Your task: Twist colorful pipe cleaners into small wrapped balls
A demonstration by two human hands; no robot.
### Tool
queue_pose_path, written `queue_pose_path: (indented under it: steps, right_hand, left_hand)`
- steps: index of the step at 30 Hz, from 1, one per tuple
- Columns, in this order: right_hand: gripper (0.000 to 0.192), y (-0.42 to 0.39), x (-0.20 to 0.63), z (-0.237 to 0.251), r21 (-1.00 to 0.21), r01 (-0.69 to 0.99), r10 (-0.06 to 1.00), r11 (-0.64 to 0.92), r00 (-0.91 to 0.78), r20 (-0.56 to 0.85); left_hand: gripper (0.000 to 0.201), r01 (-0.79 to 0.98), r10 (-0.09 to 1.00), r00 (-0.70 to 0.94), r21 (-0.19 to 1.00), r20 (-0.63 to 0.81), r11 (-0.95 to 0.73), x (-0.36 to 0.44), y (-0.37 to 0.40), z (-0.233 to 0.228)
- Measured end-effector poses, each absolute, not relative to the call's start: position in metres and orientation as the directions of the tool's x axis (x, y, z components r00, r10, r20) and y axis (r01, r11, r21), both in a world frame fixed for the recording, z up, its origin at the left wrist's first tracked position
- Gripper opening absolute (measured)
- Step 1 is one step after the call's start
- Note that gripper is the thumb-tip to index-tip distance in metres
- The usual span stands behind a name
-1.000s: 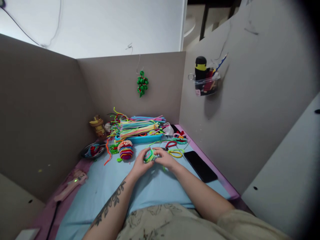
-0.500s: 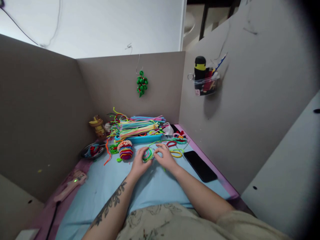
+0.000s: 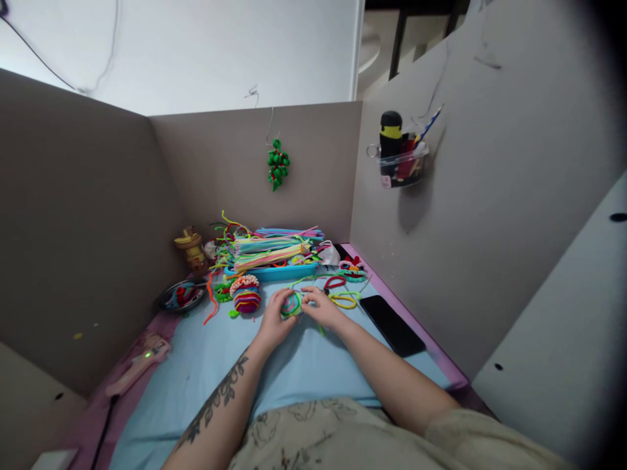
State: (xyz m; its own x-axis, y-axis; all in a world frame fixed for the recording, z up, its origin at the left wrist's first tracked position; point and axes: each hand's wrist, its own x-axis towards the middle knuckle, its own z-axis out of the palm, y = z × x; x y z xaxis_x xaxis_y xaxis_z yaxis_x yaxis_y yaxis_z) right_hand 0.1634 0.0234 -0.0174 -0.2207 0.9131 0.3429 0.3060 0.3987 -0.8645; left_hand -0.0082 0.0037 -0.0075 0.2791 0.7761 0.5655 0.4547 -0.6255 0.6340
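A round coil of pastel pipe cleaners (image 3: 290, 304), green, pink and blue, lies between my hands above the blue cloth. My left hand (image 3: 275, 316) curls round its left side, thumb below and fingers above. On the coil's right edge, my right hand (image 3: 321, 307) pinches with thumb and forefinger; a pipe cleaner end seems to be there, though too small to make out clearly. Left of my hands stands a striped pipe cleaner pot (image 3: 247, 297) with a pale ruffled rim. Scissors with a red and a yellow handle (image 3: 345, 301) lie just right of my right hand.
Behind my hands, a blue tray (image 3: 289, 271) holds piled pipe cleaners (image 3: 272, 251). A black phone (image 3: 392, 325) lies at right. At left are a dark bowl (image 3: 182, 295) and a pink corded glue gun (image 3: 140, 365). Grey partitions (image 3: 313, 163) enclose the table.
Both hands stay on the coil, which has turned a little so more of its face shows. My right hand has shifted slightly left along its edge.
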Motion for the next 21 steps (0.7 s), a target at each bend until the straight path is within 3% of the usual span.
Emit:
queue_pose_path:
  steps: [8, 14, 18, 21]
  right_hand:
    - [0.011, 0.0217, 0.1627, -0.0161, -0.932, 0.100, 0.893, 0.348, -0.338, 0.297]
    - [0.004, 0.0178, 0.1610, -0.0149, -0.910, 0.127, 0.875, 0.395, -0.352, 0.331]
    - [0.020, 0.0159, 0.1577, -0.0165, -0.890, 0.151, 0.862, 0.430, -0.362, 0.355]
    - [0.019, 0.0145, 0.1537, -0.0178, -0.882, 0.149, 0.868, 0.446, -0.312, 0.386]
  left_hand:
    - [0.061, 0.415, 0.772, 0.335, 0.652, 0.540, -0.635, -0.0091, 0.0043, -0.0096]
    - [0.061, 0.414, 0.770, 0.339, 0.649, 0.541, -0.639, -0.0083, 0.0039, -0.0096]
    - [0.060, 0.423, 0.782, 0.322, 0.657, 0.535, -0.624, -0.0077, 0.0042, -0.0080]
    - [0.059, 0.430, 0.788, 0.311, 0.660, 0.532, -0.616, -0.0067, 0.0037, -0.0068]
